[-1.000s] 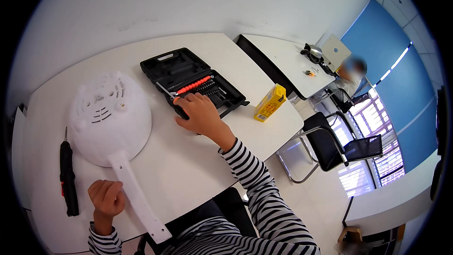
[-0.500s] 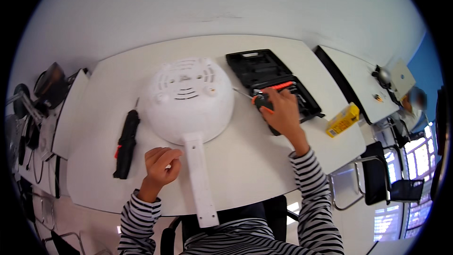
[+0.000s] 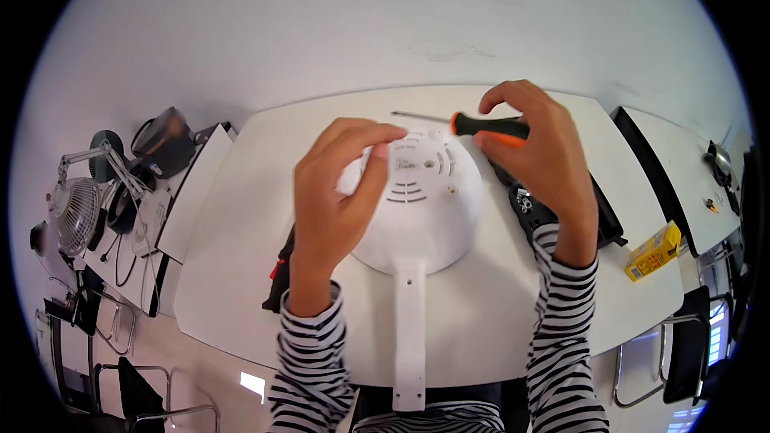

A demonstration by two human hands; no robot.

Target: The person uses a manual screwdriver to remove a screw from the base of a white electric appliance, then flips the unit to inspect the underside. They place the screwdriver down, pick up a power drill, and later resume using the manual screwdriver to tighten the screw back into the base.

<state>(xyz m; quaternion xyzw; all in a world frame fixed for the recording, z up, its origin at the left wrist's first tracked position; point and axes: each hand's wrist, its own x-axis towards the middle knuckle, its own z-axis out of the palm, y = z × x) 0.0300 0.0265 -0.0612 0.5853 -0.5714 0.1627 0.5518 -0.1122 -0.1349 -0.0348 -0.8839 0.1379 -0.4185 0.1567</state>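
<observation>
White dome (image 3: pixel 433 228): laid slotted side up on the table (image 3: pixel 228 273), its handle (image 3: pixel 410 329) seen reaching past the near edge.
Screwdriver (image 3: pixel 486 125): grasped in the right hand (image 3: pixel 553 159) — shaft pointed left, held above the dome's far side.
Left hand (image 3: pixel 330 200): raised over the dome's left side, a narrow gap left between thumb and forefinger.
Black case (image 3: pixel 606 210): partly hidden by the right hand.
Power driver (image 3: pixel 277 285): mostly covered by the left wrist.
</observation>
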